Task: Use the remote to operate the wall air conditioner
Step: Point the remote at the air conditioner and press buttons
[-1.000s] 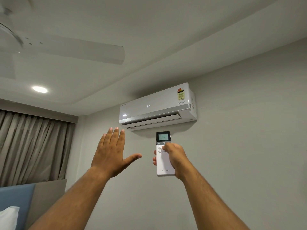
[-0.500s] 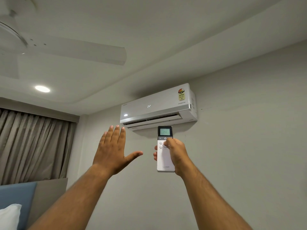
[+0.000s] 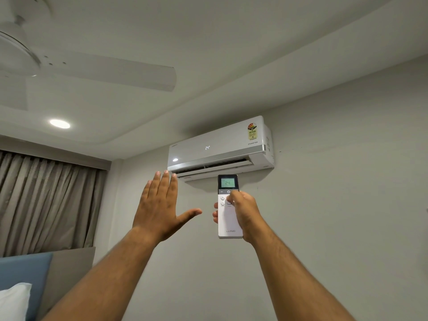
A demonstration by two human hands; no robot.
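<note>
A white wall air conditioner (image 3: pixel 220 147) hangs high on the grey wall, its front display reading 24 and its lower flap open. My right hand (image 3: pixel 245 212) grips a white remote (image 3: pixel 228 222) held upright just below the unit, thumb resting on the buttons under its lit screen, which also reads 24. My left hand (image 3: pixel 159 207) is raised flat beside it, palm toward the unit, fingers together and thumb out, fingertips level with the flap. It holds nothing.
A white ceiling fan (image 3: pixel 69 66) hangs at the upper left, with a round ceiling light (image 3: pixel 59 123) lit below it. Grey curtains (image 3: pixel 46 205) cover the left wall. A blue headboard (image 3: pixel 25 274) and a white pillow (image 3: pixel 14 300) sit at the lower left.
My right hand has lifted the remote a little closer to the unit. My left hand has risen slightly and stays flat and open.
</note>
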